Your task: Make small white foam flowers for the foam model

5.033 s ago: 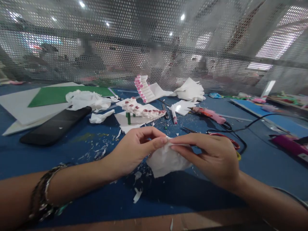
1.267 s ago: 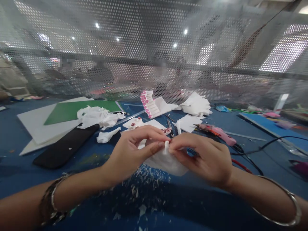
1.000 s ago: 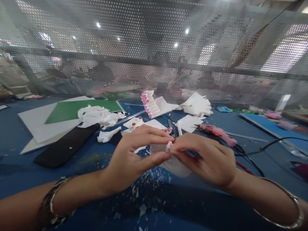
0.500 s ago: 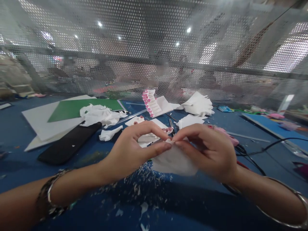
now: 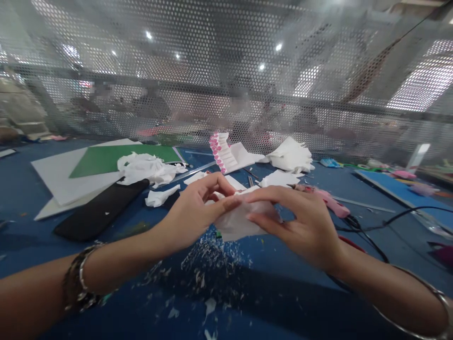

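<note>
My left hand (image 5: pixel 198 210) pinches a thin white sheet of tissue paper (image 5: pixel 237 226) at its upper edge, thumb against forefinger. From the other side my right hand (image 5: pixel 307 222) takes the same sheet between thumb and forefinger, which stand a little apart. The sheet hangs down between both hands, and its top edge looks folded or bunched. Just behind the hands lie white paper pieces (image 5: pixel 279 178), partly covered by the fingers. Beyond them stands a pleated white paper strip with pink dabs (image 5: pixel 220 151).
Crumpled white paper (image 5: pixel 145 169), a black case (image 5: pixel 101 215) and a green sheet (image 5: pixel 116 158) lie left. White fringed paper (image 5: pixel 290 153) sits behind. A pink corded tool (image 5: pixel 331 203) and a blue board (image 5: pixel 399 191) are right. White shreds (image 5: pixel 208 257) litter the blue table (image 5: pixel 283 302).
The right thumb and forefinger have moved apart and spread over the sheet. The left hand has shifted slightly left, and the paper has risen and turned a little.
</note>
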